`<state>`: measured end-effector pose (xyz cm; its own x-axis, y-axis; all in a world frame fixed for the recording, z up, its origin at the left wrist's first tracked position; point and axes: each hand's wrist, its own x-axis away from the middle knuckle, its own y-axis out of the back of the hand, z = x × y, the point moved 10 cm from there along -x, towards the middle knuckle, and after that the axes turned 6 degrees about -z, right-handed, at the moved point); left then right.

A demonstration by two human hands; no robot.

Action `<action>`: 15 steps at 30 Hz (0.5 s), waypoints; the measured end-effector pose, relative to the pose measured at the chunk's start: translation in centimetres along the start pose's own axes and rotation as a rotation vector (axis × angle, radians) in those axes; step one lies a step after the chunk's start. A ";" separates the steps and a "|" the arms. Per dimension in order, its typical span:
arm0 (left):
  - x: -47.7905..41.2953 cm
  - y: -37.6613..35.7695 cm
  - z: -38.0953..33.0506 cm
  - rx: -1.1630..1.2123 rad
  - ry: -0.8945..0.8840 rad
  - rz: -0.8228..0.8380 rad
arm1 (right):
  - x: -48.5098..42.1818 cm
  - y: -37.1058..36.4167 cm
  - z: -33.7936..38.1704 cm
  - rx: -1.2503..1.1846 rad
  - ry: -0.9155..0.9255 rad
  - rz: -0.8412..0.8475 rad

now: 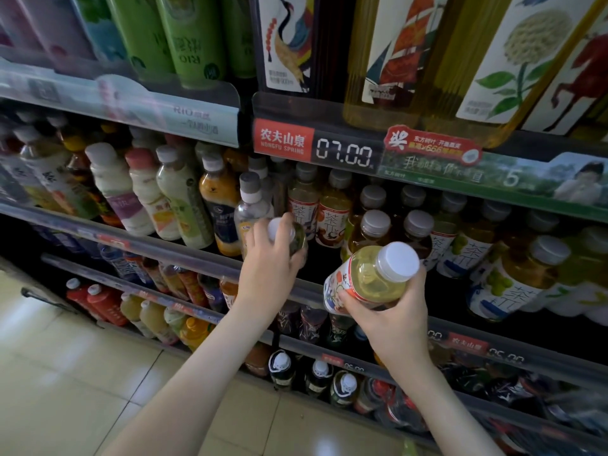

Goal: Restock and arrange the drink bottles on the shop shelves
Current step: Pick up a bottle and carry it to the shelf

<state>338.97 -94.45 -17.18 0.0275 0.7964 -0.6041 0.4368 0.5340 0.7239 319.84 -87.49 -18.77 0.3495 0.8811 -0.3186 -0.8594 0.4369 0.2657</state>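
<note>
Right hand (391, 311) grips a pale-yellow, white-capped tea bottle (368, 274), tilted before the front edge of the middle shelf (184, 251). Left hand (273, 261) clasps a dark bottle (297, 240) there, with grey-capped tea bottles (375, 225) crowding behind.

Left hand (271, 261), right hand (393, 312) bare — forearms (210, 350) bare too.

Colours along the drink shelves.
The tea bottle (368, 278) holds pale yellow liquid under a white cap, its white label patterned in red and blue; the green bottle (297, 240) is dark olive with a white cap. The price tag (282, 139) is red with white characters, beside white digits on black. Above, the cans (194, 37) are green; the low-left bottles (105, 304) are red with white caps; the floor tiles (65, 373) are cream.
</note>
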 end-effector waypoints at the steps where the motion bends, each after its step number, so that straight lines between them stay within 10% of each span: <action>1: -0.4 -0.3 -0.2 -0.025 -0.007 0.029 | 0.0 -0.2 0.1 0.000 0.003 0.005; 15: -3.8 -0.6 -0.6 0.108 0.155 0.181 | -0.2 1.1 -0.5 -0.010 -0.056 -0.012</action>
<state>338.05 -97.65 -15.08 -0.0209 0.9147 -0.4035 0.5310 0.3521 0.7707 318.66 -87.34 -18.89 0.3801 0.8845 -0.2705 -0.8586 0.4462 0.2524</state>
